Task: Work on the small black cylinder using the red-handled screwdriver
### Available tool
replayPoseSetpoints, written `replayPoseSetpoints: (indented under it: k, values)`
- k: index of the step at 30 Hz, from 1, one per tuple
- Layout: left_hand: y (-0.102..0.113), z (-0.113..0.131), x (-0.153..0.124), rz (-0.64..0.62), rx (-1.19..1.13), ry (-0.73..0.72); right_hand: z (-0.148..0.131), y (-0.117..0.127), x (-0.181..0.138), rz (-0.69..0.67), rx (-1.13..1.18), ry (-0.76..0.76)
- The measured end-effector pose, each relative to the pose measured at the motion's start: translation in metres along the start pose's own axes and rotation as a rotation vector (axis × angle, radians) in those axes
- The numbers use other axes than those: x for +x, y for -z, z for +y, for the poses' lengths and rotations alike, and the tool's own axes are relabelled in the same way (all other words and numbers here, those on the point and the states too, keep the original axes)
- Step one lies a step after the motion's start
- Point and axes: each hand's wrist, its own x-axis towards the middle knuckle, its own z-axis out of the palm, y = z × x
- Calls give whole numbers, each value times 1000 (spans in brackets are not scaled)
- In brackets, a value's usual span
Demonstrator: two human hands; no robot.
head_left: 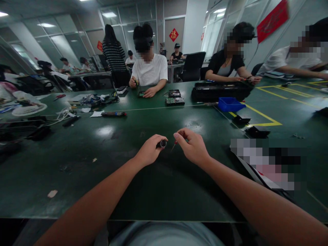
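Fingers closed, my left hand (150, 150) grips a dark cylinder (163, 144); its round, light-rimmed end faces my right hand. My right hand (193, 145) pinches a small red-handled screwdriver (176, 142), whose thin shaft slants down and left toward the cylinder without touching it. Most of the handle is hidden by the fingers. Both hands are over the green table (164, 191), a short gap apart.
Across the table, a co-worker in white (151, 70) handles a small part. Circuit boards (175, 101) lie nearby. Farther right are a long black housing (221, 91) and a blue bin (230, 104). Cables (94, 99) and a dark tool (114, 114) lie left.
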Motion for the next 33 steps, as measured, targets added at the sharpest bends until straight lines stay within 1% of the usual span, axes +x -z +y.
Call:
replayPoseSetpoints:
  k: [5,7,14,20,26,33]
  values:
    - [-1,-10,1,16,-20,0,4,-2,-3,130,227,-15]
    - [-2,-12,0,21,-28,2,5,-2,-3,173,281,-18]
    - [-4,-13,0,58,-63,28,5,-4,-4,124,188,9]
    - [-3,-12,2,99,-82,18,5,-3,-4,173,134,22]
    - [-4,-17,1,100,-71,-1,4,-3,-3,172,115,22]
    - [-6,-19,1,113,-57,-19,5,-6,-3,224,126,-44]
